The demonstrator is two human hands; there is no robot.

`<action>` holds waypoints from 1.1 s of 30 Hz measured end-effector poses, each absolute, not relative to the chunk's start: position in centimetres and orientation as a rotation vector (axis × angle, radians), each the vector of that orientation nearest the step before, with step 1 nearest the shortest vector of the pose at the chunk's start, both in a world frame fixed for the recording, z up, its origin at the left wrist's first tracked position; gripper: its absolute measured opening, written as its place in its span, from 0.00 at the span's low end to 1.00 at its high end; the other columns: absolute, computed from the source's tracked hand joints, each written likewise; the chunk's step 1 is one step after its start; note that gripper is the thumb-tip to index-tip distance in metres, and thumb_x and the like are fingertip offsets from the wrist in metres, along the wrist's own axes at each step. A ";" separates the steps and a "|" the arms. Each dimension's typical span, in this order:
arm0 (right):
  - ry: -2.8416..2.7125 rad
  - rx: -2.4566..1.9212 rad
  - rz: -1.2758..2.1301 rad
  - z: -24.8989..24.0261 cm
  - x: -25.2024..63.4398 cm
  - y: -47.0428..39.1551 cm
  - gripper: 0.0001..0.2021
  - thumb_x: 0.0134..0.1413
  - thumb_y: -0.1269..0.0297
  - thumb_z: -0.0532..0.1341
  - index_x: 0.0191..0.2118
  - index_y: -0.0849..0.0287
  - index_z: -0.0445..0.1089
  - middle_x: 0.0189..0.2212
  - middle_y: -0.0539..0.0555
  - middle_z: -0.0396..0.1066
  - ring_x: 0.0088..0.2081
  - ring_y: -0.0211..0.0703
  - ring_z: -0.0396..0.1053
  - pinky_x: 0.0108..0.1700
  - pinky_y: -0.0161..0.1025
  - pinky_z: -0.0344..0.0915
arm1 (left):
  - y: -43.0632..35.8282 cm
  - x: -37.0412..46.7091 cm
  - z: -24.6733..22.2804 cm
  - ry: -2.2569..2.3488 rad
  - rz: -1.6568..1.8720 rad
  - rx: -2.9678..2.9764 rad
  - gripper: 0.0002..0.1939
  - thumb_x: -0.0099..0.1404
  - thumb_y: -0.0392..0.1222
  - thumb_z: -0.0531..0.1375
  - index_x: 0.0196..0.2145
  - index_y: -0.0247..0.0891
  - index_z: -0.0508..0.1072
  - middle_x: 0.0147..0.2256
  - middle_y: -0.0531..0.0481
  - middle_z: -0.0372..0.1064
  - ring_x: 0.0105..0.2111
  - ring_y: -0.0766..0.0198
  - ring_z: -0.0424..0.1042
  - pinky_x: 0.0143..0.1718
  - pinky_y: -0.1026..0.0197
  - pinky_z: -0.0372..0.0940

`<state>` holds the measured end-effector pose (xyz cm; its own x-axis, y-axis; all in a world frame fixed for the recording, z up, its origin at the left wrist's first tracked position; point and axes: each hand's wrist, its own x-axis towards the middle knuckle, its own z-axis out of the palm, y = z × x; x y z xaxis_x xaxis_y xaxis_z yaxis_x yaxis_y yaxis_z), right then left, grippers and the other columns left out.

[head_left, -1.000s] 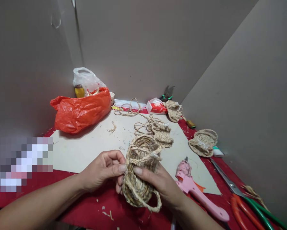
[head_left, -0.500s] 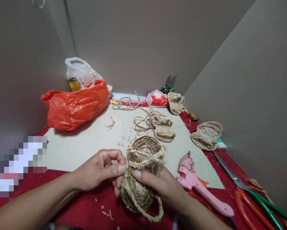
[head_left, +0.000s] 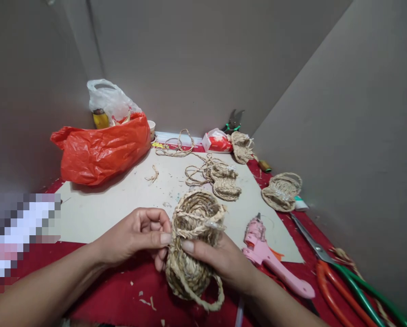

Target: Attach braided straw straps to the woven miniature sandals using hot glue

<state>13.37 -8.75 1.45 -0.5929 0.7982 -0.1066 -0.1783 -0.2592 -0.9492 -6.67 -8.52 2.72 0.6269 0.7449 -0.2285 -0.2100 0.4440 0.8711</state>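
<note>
A woven straw slipper (head_left: 189,272) with braided cords across its middle is held up in front of me, close to the table's near edge. My right hand (head_left: 220,259) grips it from the right, with the thumb pressed on its face and the other fingers hidden behind. My left hand (head_left: 149,240) pinches the slipper's left edge between thumb and curled fingers. A loop of braided cord hangs at the slipper's lower end. Just right of my right hand lies a pink glue gun (head_left: 274,268), nozzle pointing away from me.
Several similar straw pieces lie beyond, including one (head_left: 223,179) on the pale board (head_left: 104,218). Large scissors (head_left: 329,263) with red and green handles lie at right. A red plastic bag (head_left: 104,150), a tissue pack (head_left: 218,141) and pruning shears (head_left: 235,121) stand near the back wall.
The whole view has shifted slightly, so things on the table appear a little further left. Both hands keep the same hold on the slipper.
</note>
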 end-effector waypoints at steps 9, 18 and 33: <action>-1.462 -0.583 2.003 1.7 13.3 -8.2 0.16 0.54 0.57 0.61 0.42 0.64 0.73 0.33 0.58 0.75 0.38 0.48 0.72 0.36 0.39 0.67 | -8.6 -6.7 2.6 0.656 0.781 0.881 0.12 0.57 0.42 0.66 0.29 0.35 0.67 0.20 0.51 0.73 0.17 0.68 0.71 0.21 0.69 0.63; -1.387 -0.788 1.926 1.9 13.2 -8.4 0.15 0.46 0.53 0.67 0.33 0.61 0.75 0.28 0.53 0.75 0.30 0.41 0.70 0.40 0.40 0.68 | -8.5 -6.2 1.6 0.613 0.813 0.936 0.12 0.57 0.42 0.66 0.28 0.34 0.67 0.19 0.53 0.72 0.17 0.70 0.71 0.21 0.71 0.65; -1.513 -0.747 1.962 1.8 13.7 -8.7 0.13 0.50 0.55 0.65 0.37 0.59 0.76 0.32 0.54 0.76 0.33 0.44 0.73 0.42 0.40 0.68 | -8.6 -5.9 0.6 0.406 0.776 0.982 0.10 0.60 0.41 0.64 0.31 0.37 0.64 0.18 0.58 0.68 0.13 0.70 0.69 0.16 0.71 0.62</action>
